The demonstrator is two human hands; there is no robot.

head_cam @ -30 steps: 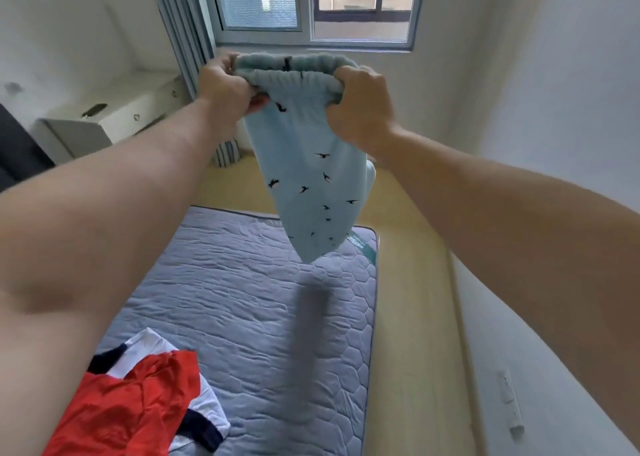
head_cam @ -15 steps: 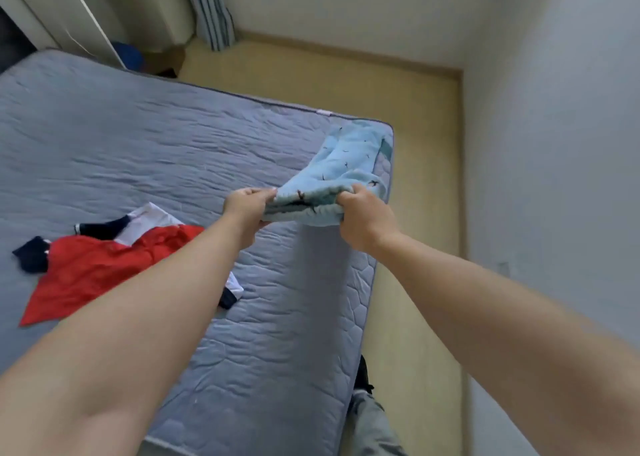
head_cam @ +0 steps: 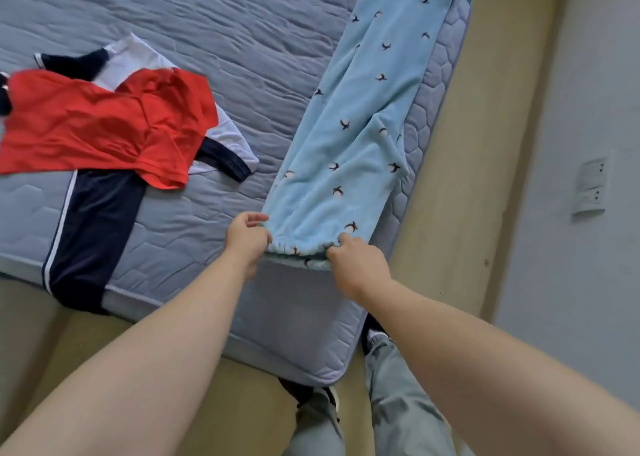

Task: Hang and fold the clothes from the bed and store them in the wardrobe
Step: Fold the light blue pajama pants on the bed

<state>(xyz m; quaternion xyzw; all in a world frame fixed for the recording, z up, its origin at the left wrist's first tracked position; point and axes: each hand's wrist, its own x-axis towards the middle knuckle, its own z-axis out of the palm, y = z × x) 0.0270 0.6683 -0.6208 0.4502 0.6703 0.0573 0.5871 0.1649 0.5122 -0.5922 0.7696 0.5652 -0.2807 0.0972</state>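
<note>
The bed (head_cam: pixel 242 22) carries blue pants (head_cam: pixel 356 126) laid flat along its right side, with the waistband at the near edge. A red shirt (head_cam: pixel 104 123) lies well to their left, over a navy top (head_cam: pixel 93 220). The left hand (head_cam: pixel 247 237) pinches the waistband's left end with curled fingers, and the right hand (head_cam: pixel 356 265) pinches its right end.

Fleecy matt pyjama trousers (head_cam: pixel 360 137) lie on a quilted cloth mattress (head_cam: pixel 207 33).

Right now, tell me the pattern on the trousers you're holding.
The trousers are light blue with small dark birds scattered over them; the head view shows it.
</note>
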